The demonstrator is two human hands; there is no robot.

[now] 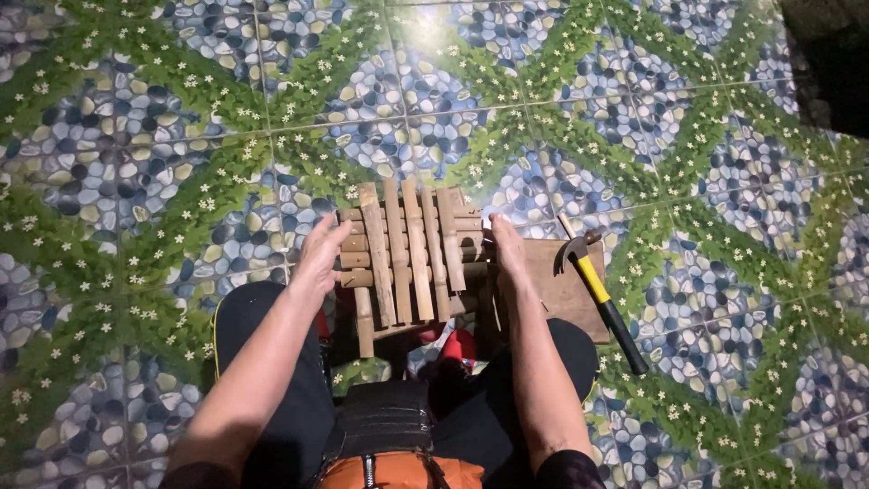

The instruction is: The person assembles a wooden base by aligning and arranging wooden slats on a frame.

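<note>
**Steadying a bamboo-slat lattice between both hands**

Left of the bamboo lattice (407, 258): left hand (319, 258), fingers spread flat against its edge. Lattice lying before the knees, over a wooden board (566, 290). Right of it: right hand (507, 249), straight-fingered, pressing its side. Further right, a yellow-handled hammer (602, 299). Best squeezed evenly, keeping slats square.

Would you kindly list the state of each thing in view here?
bamboo grid: strips crossed in two layers, held at both sides
left hand: open, pressed against the grid's left edge
right hand: flat against the grid's right edge
hammer: lying untouched, head on the wooden board
</note>
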